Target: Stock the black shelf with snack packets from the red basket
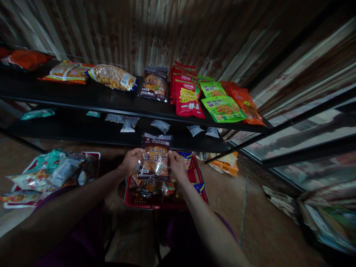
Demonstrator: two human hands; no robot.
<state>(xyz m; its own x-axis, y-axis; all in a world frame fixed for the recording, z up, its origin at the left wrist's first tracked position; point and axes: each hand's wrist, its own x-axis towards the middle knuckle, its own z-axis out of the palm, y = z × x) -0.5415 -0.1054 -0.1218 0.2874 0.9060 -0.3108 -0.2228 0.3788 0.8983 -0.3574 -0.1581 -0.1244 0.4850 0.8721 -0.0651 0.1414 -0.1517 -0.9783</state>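
Observation:
A dark brown bag of potato chips (155, 157) is held upright, its printed front facing me. My left hand (131, 161) pinches its left edge, and my right hand (177, 165) grips the right edge. Below the bag stands a red plastic basket (151, 206) with several snack packs in it, partly hidden by the bag and my right forearm. A like-looking pack of chips (154, 84) leans with others behind it on the upper black shelf (116, 102).
Red snack bags (189, 98), green bags (222, 107) and orange bags (247, 104) line the upper shelf's right side. Small packs lie on the lower shelf (75, 128). A second basket (96, 157), heaped with packs, stands at left. A black post (239, 146) slants at right.

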